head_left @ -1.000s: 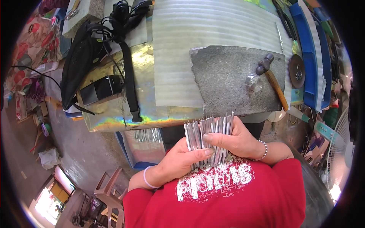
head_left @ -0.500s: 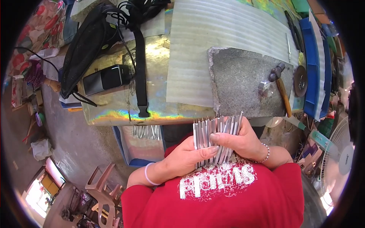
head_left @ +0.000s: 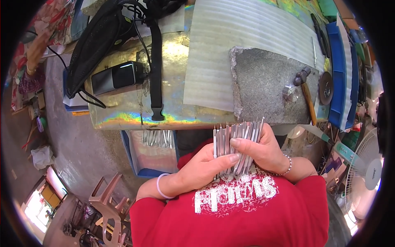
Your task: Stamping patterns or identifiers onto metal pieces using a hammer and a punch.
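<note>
A bundle of thin silvery metal rods with pointed tips [head_left: 225, 142] stands roughly upright between my hands, just in front of the table edge. My left hand [head_left: 205, 161] is wrapped round its left part, thumb pressed across the front. From the other side my right hand [head_left: 259, 145] grips the bundle, its thumb also lying over the rods. The fingers behind the bundle are hidden. Below the table edge, to the left, more such rods [head_left: 158, 138] lie in a blue-sided drawer or tray [head_left: 152, 172].
On the table lie a grey stone slab [head_left: 263, 78], a hammer [head_left: 305, 92], a small shiny round metal piece [head_left: 290, 94], white foam sheet [head_left: 210, 53], pliers [head_left: 320, 37], a power bank [head_left: 115, 78] and a black bag [head_left: 98, 45]. A fan [head_left: 366, 173] stands right. Another person's hand [head_left: 36, 51] shows far left.
My hands and the rods have shifted slightly, with both hands still gripping the bundle. At far left the other person's hand has moved up and away from the table. The view has shifted a little.
</note>
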Demonstrator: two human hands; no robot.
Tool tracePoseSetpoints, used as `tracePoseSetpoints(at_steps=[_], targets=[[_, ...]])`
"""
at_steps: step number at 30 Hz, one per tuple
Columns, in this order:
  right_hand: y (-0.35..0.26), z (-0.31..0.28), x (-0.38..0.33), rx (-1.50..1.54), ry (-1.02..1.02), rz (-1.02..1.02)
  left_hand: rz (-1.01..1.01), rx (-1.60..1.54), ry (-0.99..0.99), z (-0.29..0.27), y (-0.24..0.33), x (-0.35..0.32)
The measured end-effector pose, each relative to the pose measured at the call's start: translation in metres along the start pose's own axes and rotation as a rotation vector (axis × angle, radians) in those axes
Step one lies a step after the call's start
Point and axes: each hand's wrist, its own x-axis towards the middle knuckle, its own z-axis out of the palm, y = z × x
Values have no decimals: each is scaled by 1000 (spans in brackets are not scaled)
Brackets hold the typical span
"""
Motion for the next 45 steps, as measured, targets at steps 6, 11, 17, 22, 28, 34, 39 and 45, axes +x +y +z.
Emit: tracePoseSetpoints(at_steps=[6, 11, 17, 22, 28, 34, 39, 45], targets=[[-1, 0, -4, -66, -5, -2, -19, -34, -2, -1, -1, -2], [0, 2, -5, -66, -2, -21, 18, 17, -7, -2, -2, -2], [0, 3, -6, -44, -30, -42, -11, -61, -56, -1, 1, -5], [3, 4, -5, -27, -22, -35, -20, -59, -38, -4, -1, -4], [6, 1, -3, -36, -47, -62, 6, -30, 0, -3, -4, -4], [-6, 8, -3, 32, -124, -99, -2, -45, -23, -3, -3, -6], [2, 3, -2, -38, -111, -180, 21, -40, -38, -1, -1, -6], [-1, 2, 0, -102, -111, -158, 35, -12, -30, 0, -2, -7]])
